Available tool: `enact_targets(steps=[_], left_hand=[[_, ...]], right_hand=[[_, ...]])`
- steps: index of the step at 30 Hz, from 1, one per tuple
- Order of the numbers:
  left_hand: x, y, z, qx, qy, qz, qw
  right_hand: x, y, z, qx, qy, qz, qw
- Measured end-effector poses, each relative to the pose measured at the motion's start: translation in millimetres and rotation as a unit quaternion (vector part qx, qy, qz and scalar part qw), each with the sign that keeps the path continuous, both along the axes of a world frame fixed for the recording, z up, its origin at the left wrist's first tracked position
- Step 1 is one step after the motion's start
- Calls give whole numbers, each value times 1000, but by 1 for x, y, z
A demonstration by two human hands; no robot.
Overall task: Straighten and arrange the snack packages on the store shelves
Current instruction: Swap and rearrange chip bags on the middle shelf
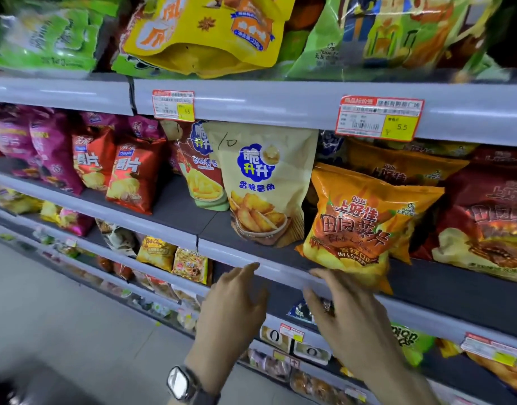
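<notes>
An orange chip bag (365, 220) leans forward on the middle shelf (175, 235), its lower edge hanging over the shelf's front rail. To its left a beige wedge-fries pouch (263, 182) stands upright, with a red-and-green fries pouch (197, 168) behind it. My right hand (350, 311) is just below the orange bag, fingers spread, fingertips near its bottom corner and holding nothing. My left hand (236, 308), with a watch on the wrist, hovers open in front of the rail below the beige pouch.
Red chip bags (131, 176) and purple bags (35, 147) fill the shelf's left part, dark red bags (485, 217) the right. Yellow and green bags (210, 33) overhang from the upper shelf. Price tags (378, 118) hang on the rail. Lower shelves hold small packets; grey floor at left.
</notes>
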State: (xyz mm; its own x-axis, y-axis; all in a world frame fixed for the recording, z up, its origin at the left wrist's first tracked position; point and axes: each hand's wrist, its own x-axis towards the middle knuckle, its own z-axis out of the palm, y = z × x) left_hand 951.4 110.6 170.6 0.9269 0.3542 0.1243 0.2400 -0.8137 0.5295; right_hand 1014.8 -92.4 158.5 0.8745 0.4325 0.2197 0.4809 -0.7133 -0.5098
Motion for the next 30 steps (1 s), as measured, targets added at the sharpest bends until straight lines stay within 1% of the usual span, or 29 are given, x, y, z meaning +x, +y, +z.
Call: enact_targets(steps=[4, 7, 11, 16, 21, 23, 26, 30], left_hand=[[-20, -5, 5, 20, 20, 57, 998], [-36, 4, 2, 31, 64, 109, 992], [-55, 31, -4, 7, 95, 158, 983], [-63, 82, -4, 19, 119, 190, 974], [-61, 159, 1, 26, 101, 196, 975], [-60, 195, 1, 26, 102, 179, 978], [-61, 242, 6, 22, 109, 145, 983], [-56, 304, 9, 27, 103, 113, 988]], right_hand=[[6, 32, 6, -47, 36, 88, 994], [10, 57, 8, -62, 46, 140, 987], [9, 94, 5, -84, 50, 185, 978], [7, 149, 6, -105, 43, 221, 969], [11, 223, 11, -90, 31, 205, 974], [13, 257, 12, -88, 32, 186, 978], [12, 302, 13, -93, 56, 159, 981], [14, 353, 14, -68, 80, 110, 988]])
